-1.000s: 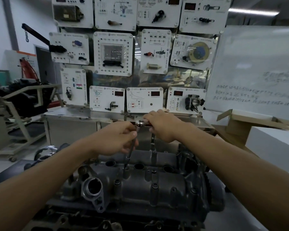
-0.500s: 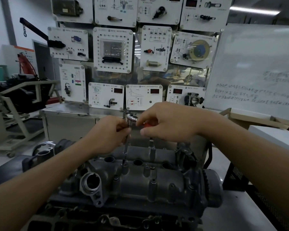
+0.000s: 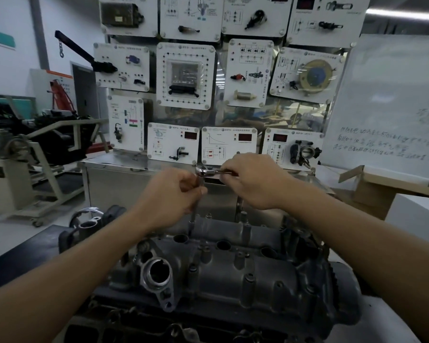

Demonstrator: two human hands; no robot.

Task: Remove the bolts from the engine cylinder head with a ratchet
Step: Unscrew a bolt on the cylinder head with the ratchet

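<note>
The dark grey cast-metal engine cylinder head (image 3: 233,276) fills the lower centre of the frame; above it, mid-frame, the left hand (image 3: 169,196) curls round the slim steel extension bar (image 3: 194,217), which stands on the head's far edge; the right hand (image 3: 255,180) clasps the handle of the chrome ratchet (image 3: 204,172).

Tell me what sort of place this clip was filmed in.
Most likely an automotive training workshop: a wall of demonstration panels with mounted car parts such as a throttle body, a cylinder head on the bench, and a handwritten whiteboard beside them.
</note>
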